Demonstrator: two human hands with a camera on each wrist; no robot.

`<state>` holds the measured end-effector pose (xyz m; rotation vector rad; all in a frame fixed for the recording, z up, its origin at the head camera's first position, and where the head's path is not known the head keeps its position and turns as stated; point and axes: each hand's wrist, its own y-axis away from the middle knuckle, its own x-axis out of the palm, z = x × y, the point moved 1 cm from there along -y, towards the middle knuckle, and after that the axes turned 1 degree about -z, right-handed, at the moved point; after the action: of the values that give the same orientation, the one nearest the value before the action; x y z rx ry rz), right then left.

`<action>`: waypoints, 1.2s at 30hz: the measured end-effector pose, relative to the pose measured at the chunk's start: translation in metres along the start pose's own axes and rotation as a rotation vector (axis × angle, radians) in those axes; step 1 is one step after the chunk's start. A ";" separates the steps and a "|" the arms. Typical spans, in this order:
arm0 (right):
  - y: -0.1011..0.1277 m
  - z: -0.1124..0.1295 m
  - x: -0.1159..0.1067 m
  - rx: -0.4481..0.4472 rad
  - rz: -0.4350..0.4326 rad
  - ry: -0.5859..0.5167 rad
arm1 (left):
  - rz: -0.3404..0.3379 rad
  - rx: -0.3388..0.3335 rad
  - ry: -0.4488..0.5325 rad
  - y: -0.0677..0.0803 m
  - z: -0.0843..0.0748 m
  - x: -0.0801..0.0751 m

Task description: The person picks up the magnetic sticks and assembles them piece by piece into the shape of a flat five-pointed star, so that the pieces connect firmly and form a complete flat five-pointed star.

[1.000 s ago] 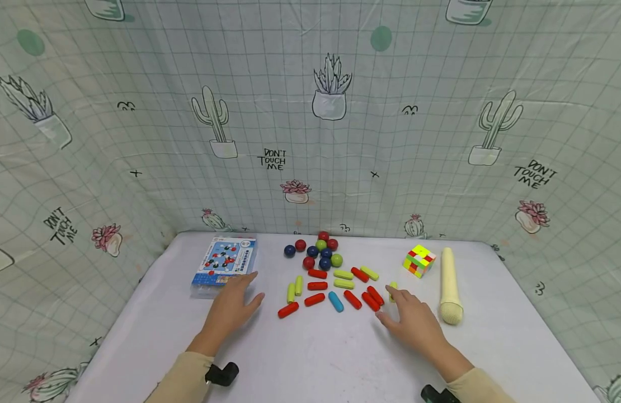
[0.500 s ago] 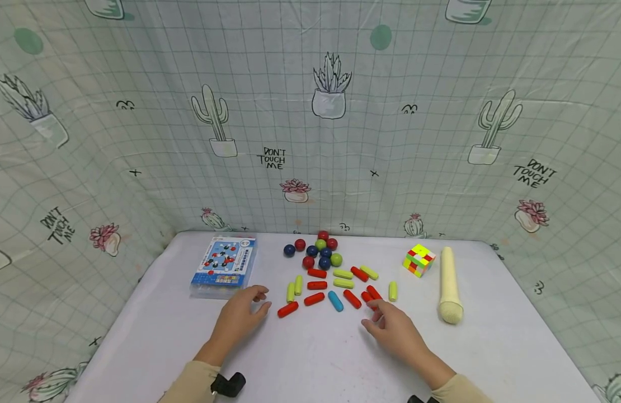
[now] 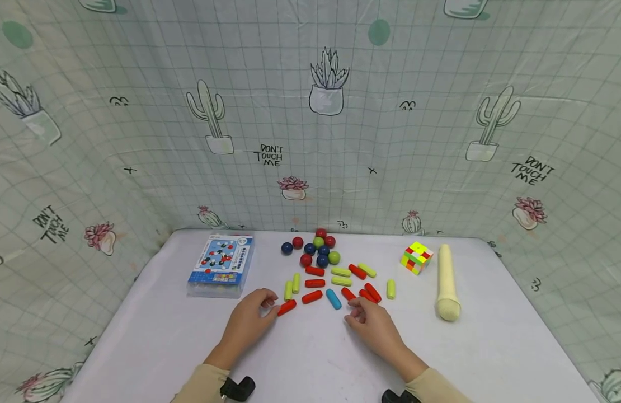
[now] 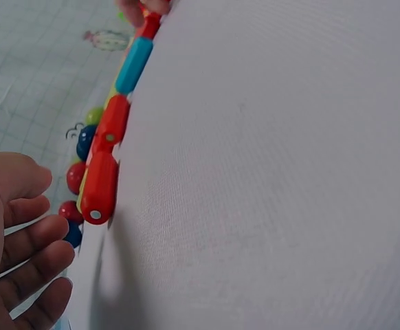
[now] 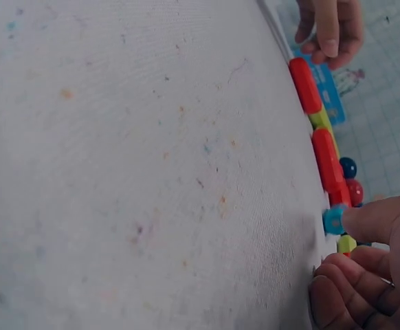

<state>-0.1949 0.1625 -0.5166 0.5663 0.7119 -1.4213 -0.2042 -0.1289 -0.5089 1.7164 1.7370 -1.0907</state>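
Red, yellow-green and blue capsule pieces lie scattered mid-table, with coloured balls (image 3: 318, 249) clustered behind them. My left hand (image 3: 269, 307) rests on the table with its fingers loosely curled. Its fingertips (image 4: 45, 244) sit just short of the nearest red capsule (image 3: 287, 307) (image 4: 100, 187) and grip nothing. My right hand (image 3: 354, 311) lies to the right, its fingers bent beside two red capsules (image 3: 367, 295). In the right wrist view one finger (image 5: 375, 220) reaches close to the blue capsule (image 3: 333, 299) (image 5: 333, 220). No grip shows there.
A blue-and-white flat box (image 3: 221, 266) lies at the left rear of the white table (image 3: 310, 358). A colour cube (image 3: 417, 258) and a cream microphone-shaped cylinder (image 3: 446, 282) lie on the right. A cactus-print curtain (image 3: 310, 140) closes in the back and sides.
Both hands have drawn inward: the left away from the box toward the red capsule, the right leftward from the yellow-green capsule. Their fingers have curled from spread.
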 end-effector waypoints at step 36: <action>-0.017 0.018 0.025 -0.106 -0.128 0.158 | -0.054 0.018 0.006 -0.022 -0.015 0.015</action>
<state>-0.2094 0.1310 -0.5219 0.5627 0.9586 -1.4578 -0.2243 -0.1056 -0.5076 1.6939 1.7917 -1.1289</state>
